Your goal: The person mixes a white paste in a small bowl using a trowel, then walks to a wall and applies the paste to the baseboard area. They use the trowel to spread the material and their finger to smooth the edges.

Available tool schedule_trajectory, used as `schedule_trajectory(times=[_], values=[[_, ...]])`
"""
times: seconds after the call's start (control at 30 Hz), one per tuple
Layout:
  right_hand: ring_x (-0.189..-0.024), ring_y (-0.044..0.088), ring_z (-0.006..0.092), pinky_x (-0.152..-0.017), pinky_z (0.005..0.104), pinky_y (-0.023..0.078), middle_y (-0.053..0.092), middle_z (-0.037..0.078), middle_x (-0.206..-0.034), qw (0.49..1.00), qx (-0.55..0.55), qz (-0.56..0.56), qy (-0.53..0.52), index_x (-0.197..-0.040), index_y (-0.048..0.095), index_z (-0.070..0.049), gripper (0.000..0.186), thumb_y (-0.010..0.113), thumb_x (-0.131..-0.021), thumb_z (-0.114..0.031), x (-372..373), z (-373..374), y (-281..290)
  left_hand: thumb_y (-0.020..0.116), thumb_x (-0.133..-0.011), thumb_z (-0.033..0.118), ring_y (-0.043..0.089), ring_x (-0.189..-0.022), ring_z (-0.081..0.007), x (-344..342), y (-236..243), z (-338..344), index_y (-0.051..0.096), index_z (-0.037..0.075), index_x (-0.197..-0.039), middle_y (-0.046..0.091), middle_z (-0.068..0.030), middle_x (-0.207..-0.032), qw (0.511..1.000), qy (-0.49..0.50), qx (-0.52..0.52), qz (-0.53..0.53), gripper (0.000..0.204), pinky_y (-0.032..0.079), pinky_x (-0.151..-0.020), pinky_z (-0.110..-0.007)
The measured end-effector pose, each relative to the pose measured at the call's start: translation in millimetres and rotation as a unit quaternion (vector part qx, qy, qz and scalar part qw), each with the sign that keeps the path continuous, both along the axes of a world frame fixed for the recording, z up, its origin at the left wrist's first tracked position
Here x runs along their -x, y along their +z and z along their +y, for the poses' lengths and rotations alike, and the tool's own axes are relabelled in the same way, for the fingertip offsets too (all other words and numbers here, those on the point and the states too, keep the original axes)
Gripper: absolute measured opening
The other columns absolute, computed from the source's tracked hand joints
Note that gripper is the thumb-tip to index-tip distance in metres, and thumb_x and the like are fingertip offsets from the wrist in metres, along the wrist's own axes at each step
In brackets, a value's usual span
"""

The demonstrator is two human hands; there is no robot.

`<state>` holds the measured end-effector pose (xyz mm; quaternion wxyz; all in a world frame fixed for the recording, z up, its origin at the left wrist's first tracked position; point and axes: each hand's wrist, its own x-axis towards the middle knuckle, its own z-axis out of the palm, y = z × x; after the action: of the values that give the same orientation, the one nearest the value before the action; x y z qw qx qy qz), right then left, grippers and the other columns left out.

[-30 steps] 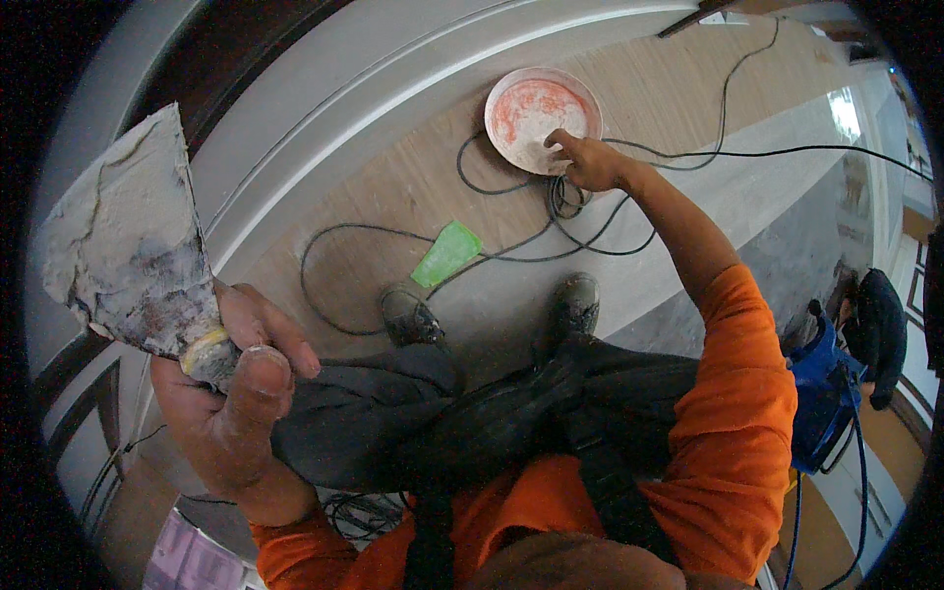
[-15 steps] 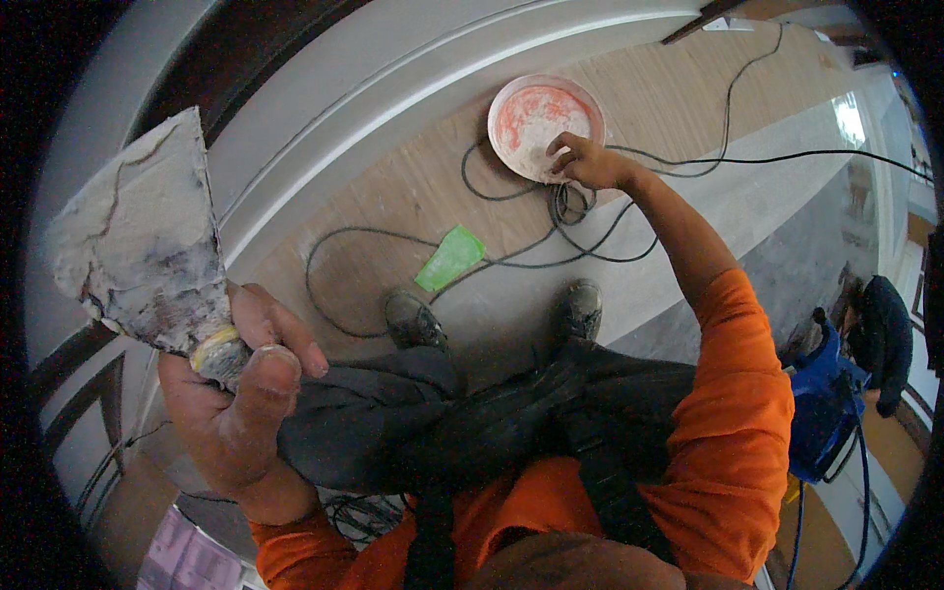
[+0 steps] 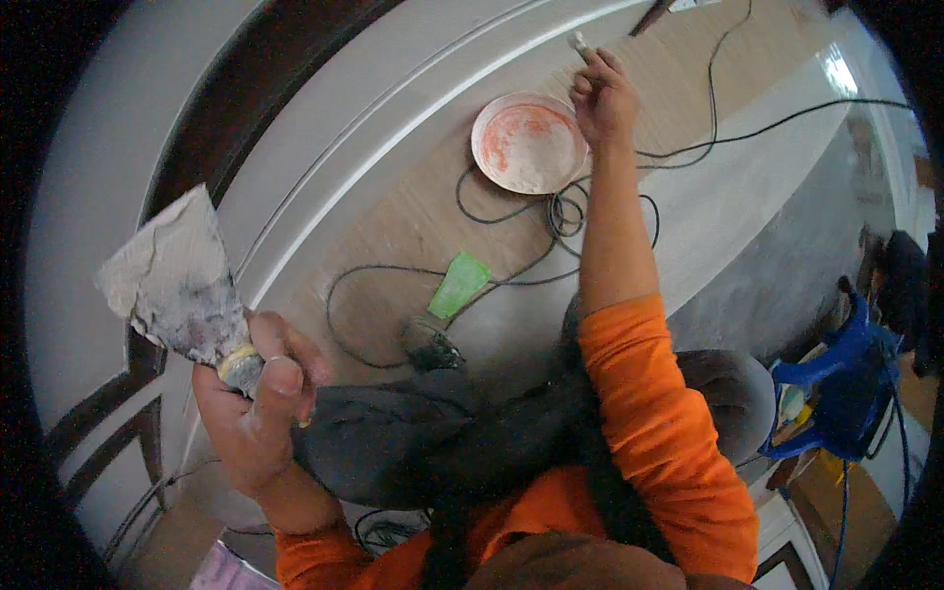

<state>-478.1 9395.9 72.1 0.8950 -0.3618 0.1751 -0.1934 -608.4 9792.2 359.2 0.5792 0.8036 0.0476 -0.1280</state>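
At the left my left hand (image 3: 258, 413) is closed round the short handle of a wide putty knife (image 3: 187, 270). Its blade points up and is thickly caked with pale filler. My right hand (image 3: 605, 103) reaches out at the upper right of a round pan (image 3: 536, 157), beside the white skirting. Its index finger is stretched out with a pale dab of filler (image 3: 577, 41) at the tip, while the other fingers look partly bent. The pan lies on the floor, streaked with white and orange-red residue inside. My right forearm passes over the floor to the right of it.
A dark cable (image 3: 393, 267) loops across the wooden floor, partly coiled beneath the pan. A green piece (image 3: 459, 285) lies near my shoe (image 3: 433, 344). White skirting (image 3: 364, 147) runs along the wall. At the right stands a blue bag (image 3: 846, 383) with things inside.
My right hand has left the pan's lower rim and moved up and away, its index finger now stretched out. The putty knife in my left hand sits a little lower and more to the right.
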Motion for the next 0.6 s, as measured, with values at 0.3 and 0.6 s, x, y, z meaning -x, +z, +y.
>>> schedule_trajectory(times=[0.3,0.6], values=[[-0.071,0.068,0.0307,-0.057,0.0373,0.057,0.046,0.032,-0.15,0.993,0.072,-0.039,-0.082,-0.152,0.022,0.002,0.075,0.054,-0.084,0.002,-56.6,53.5,20.1,0.074,-0.093,0.04,0.044,-0.047,-0.0092,9.1,-4.3,-2.8,0.049,0.006,-0.094,0.06,-0.0118,-0.075,0.998,0.013,-0.056,-0.039,0.042,0.035,-0.041,-0.022],[-0.073,0.069,0.0262,-0.062,0.0338,0.057,0.046,0.034,-0.15,0.972,0.211,-0.021,-0.103,-0.151,0.02,0.002,0.073,0.053,-0.086,-0.001,-59.8,74.0,44.2,0.075,-0.093,0.043,0.043,-0.046,-0.0087,9.4,5.8,-17.4,0.049,0.005,-0.094,0.06,-0.0122,-0.075,0.997,-0.001,-0.069,-0.021,0.046,0.035,-0.041,-0.022]])
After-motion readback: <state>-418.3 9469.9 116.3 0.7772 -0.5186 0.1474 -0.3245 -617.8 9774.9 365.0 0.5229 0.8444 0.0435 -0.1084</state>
